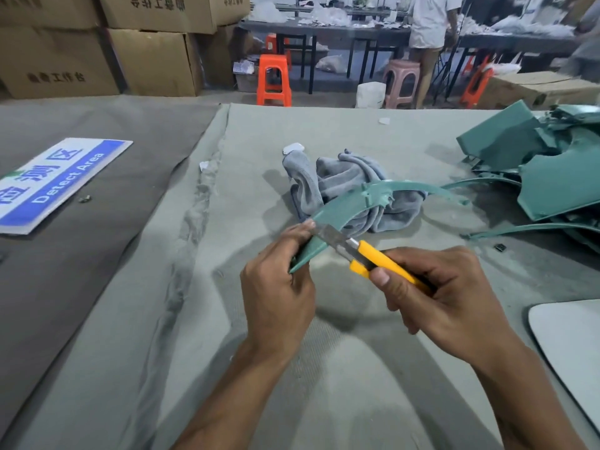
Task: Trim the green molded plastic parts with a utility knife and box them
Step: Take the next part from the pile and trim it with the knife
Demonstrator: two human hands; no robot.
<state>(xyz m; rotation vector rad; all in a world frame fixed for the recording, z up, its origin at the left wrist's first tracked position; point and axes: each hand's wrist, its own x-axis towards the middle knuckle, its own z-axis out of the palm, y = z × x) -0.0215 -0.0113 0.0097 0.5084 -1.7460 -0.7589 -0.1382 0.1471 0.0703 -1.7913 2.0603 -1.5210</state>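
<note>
Grey felt is spread over the tabletop (259, 131), beyond which stacked cardboard boxes (97, 43), orange stools (273, 80) and a standing person (428, 34) are seen. A long curved green plastic part (350, 203) is held above the felt near the middle, its near end gripped by the curled fingers (302, 230) of the left hand (277, 287). A yellow utility knife (373, 258) is gripped in the right hand (444, 300), with its extended blade laid against the part's edge just beside the left thumb. A crumpled grey cloth (341, 183) is seen behind the part. More green molded parts (545, 164) are piled at the right edge. A blue and white sign (55, 183) is laid flat at the left.
</note>
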